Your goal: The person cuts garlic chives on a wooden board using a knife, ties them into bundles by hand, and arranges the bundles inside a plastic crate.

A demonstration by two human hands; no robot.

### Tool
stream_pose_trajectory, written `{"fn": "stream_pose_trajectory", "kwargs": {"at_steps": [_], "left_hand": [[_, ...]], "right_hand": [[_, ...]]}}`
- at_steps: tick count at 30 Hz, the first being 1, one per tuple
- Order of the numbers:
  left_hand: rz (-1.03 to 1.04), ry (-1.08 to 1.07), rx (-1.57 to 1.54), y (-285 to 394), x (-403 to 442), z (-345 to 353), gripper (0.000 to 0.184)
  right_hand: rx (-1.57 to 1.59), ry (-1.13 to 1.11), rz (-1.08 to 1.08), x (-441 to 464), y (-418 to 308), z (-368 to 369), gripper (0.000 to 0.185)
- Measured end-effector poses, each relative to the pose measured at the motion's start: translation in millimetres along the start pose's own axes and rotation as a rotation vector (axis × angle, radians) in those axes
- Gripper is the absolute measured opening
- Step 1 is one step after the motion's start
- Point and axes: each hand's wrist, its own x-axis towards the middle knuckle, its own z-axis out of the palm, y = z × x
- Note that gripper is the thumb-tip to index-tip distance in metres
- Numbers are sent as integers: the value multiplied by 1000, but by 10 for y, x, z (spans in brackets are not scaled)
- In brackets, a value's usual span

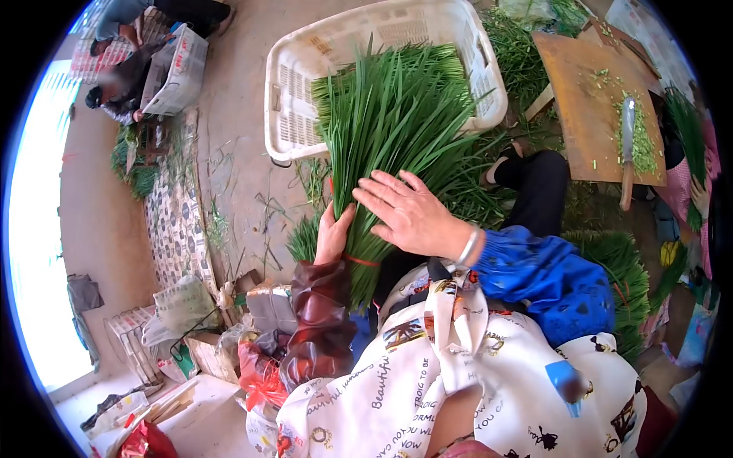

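Observation:
A bundle of long green garlic chives (pixel 385 130) lies across my lap, its leaf tips fanned out over the near side of a white plastic basket (pixel 276 114). My left hand (pixel 334 231) is closed around the left side of the bundle. My right hand (pixel 408 214) rests flat on top of the leaves, fingers stretched and slightly apart. Below the hands a red band (pixel 360 262) circles the bundle's lower part. More chives (pixel 435 69) are stacked inside the basket.
Right of the basket, a knife (pixel 628 141) lies on a wooden board (pixel 569 99) with chopped green bits. More chives (pixel 622 275) lie by my right elbow. A person's hand (pixel 699 197) holds greens at far right. Two people work beside a white crate (pixel 183 72) at upper left.

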Motion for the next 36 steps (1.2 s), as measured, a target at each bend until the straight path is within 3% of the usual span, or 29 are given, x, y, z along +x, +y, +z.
{"fn": "stream_pose_trajectory", "kwargs": {"at_steps": [1, 3, 6, 14, 20, 24, 28, 32, 36], "left_hand": [[-8, 25, -33, -87, 6, -73, 27], [-23, 70, -106, -217, 19, -195, 25], [-65, 114, -224, -202, -38, -187, 22], [-36, 113, -138, -167, -45, -145, 24], [43, 93, -9, 12, -173, 19, 27], [63, 80, 89, 53, -202, 41, 32], [62, 95, 87, 42, -204, 37, 32], [11, 151, 84, 47, -199, 18, 32], [6, 93, 138, -6, -173, -6, 31]], "right_hand": [[10, 2, -9, -48, 15, 139, 50], [-209, -196, 67, -192, 38, 325, 53], [-165, -323, 105, -318, 20, 310, 53], [-118, -185, 89, -356, 70, 237, 49], [201, -141, 130, -120, 193, 21, 35], [82, 71, -50, 198, 176, -99, 40], [-90, -78, -90, 209, 245, 93, 50], [-121, -220, 24, 106, 313, 147, 56], [-145, -143, 26, 185, 271, 99, 61]]}}
